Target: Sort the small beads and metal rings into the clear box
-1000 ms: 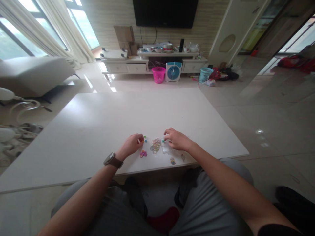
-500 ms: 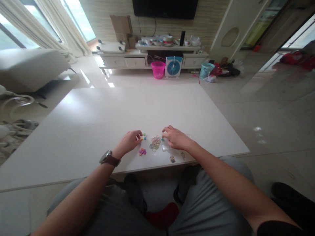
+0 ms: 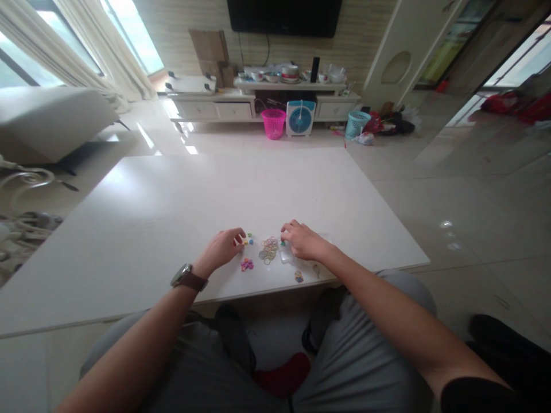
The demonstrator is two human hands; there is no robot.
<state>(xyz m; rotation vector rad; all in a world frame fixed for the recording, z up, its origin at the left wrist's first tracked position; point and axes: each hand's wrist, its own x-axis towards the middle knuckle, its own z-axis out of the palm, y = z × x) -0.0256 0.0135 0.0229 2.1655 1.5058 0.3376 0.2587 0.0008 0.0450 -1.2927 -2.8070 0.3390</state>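
Observation:
My left hand [image 3: 227, 246] rests on the white table [image 3: 232, 189] with thumb and fingers apart. Its fingertips are beside a small yellow piece [image 3: 245, 242], a green piece [image 3: 249, 234] and a blue piece [image 3: 251, 242]. Below them sits a cluster of pink, purple and orange pieces [image 3: 247, 264]. A loose pile of coloured rings [image 3: 269, 249] lies between my hands. My right hand [image 3: 300, 240] is bent over a clear plastic box [image 3: 286, 255], partly hiding it. At its fingertips is a small green piece [image 3: 283, 243], apparently pinched.
A small yellow-and-blue cartoon figure [image 3: 298, 277] and a small key-like item [image 3: 317, 269] lie near the table's front edge. A clear flat lid-like piece [image 3: 326, 237] shows behind my right wrist. Beyond the table stand a pink basket [image 3: 274, 123] and a blue fan [image 3: 300, 119].
The whole view has shifted slightly, so the scene sits a little further left. Both hands keep nearly the same places over the small pieces and the box.

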